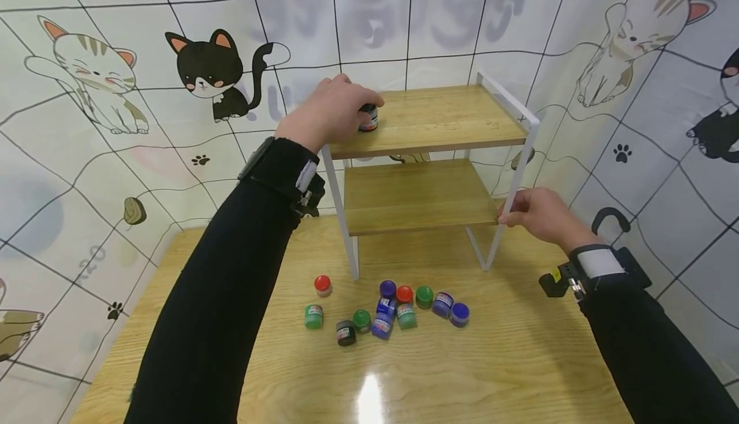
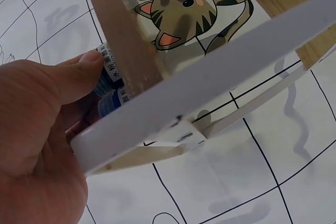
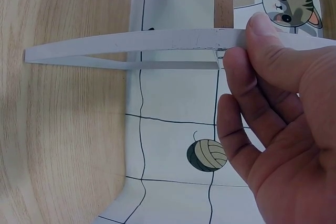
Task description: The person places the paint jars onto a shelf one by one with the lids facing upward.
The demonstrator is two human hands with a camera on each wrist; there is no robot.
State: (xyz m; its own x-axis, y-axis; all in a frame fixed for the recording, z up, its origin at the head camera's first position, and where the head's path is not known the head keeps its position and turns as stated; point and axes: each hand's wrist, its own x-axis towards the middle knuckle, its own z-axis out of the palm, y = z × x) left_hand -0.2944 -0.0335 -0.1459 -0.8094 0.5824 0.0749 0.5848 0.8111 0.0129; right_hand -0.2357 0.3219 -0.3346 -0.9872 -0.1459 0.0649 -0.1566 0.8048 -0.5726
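Left hand (image 1: 335, 110) on a dark jar (image 1: 369, 121) at the left end of the top board (image 1: 444, 113); right hand (image 1: 539, 215) bracing the rack (image 1: 421, 196).
Head view: the left thumb and fingers grasp the dark jar, while more jars (image 1: 385, 306) sit on the table (image 1: 462, 373); judging the step as placing, its base should sit flat before the fingers part. Left wrist view: the thumb touches an upper jar (image 2: 109, 66), with a lower jar (image 2: 108, 102) just beside it; I cannot tell which is the dark one, so the release is best straight and slow, sparing the neighbour. Right wrist view: thumb and forefinger pinch the white leg (image 3: 157, 41); a light, steady hold without pulling should stop the rack skewing.
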